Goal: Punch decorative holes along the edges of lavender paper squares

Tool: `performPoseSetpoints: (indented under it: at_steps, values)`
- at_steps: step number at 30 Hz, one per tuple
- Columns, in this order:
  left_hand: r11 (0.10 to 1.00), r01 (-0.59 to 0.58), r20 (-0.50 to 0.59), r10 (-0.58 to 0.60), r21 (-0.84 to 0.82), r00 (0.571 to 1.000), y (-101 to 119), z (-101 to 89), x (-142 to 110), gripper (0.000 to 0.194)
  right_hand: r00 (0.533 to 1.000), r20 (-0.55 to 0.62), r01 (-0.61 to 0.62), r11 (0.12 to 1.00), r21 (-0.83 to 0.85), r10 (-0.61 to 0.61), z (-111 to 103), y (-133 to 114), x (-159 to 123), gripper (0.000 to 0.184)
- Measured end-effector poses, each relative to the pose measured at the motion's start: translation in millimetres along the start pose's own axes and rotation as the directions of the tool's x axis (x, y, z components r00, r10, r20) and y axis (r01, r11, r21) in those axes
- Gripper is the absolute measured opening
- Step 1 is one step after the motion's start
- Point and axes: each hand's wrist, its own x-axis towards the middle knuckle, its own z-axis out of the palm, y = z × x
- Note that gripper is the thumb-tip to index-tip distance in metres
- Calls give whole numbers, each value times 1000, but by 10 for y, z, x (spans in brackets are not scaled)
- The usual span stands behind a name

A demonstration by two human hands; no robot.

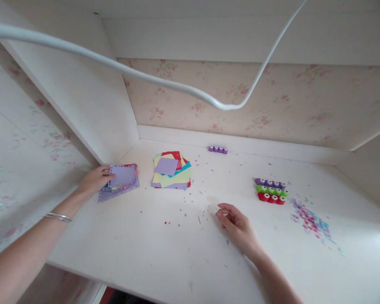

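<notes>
At the left, my left hand (96,179) pinches a lavender paper square (123,175) with holes punched along its edges. The square lies over a small pile of punched papers, with a larger lavender punched sheet (118,192) at the bottom. My right hand (236,226) rests near the middle of the desk, fingers loosely curled and thumb close to the index finger. Nothing shows in its grip; a tiny red spot is visible beside the fingers. Between the hands, farther back, lies a stack of coloured paper (174,179) topped by a plain lavender square (166,166).
Rows of purple, green and red craft punches (272,191) stand at the right. A purple punch row (218,150) sits by the back wall. Confetti (312,219) is heaped at the far right, with scattered bits across the white desk (164,253). A white cable (177,86) crosses overhead.
</notes>
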Motion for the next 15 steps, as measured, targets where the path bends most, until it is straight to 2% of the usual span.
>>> performPoseSetpoints:
  at_steps: [3,5,7,8,10,13,15]
  values:
    - [995,27,1,-28,100,1000,26,18,3,47,1000,-1,17,999,-30,-17,1,20,3,37]
    - [983,25,-55,-15,180,998,63,-2,-22,57,1000,-1,29,997,-70,-29,1,26,2,36]
    - [954,-15,-136,58,298,989,131,-15,-60,65,999,1,35,994,-105,-35,2,24,1,36]
    - [932,-66,-150,127,356,981,178,-9,-80,63,999,3,36,993,-117,-36,2,21,0,35]
    - [876,-241,-88,303,417,949,302,46,-114,49,999,7,37,990,-133,-36,4,15,-1,34]
    - [788,-521,72,529,329,846,549,227,-139,37,999,17,49,988,-144,-47,7,15,-1,33]
    - [744,-620,142,605,249,783,737,377,-135,37,998,25,65,987,-144,-62,7,19,-1,32]
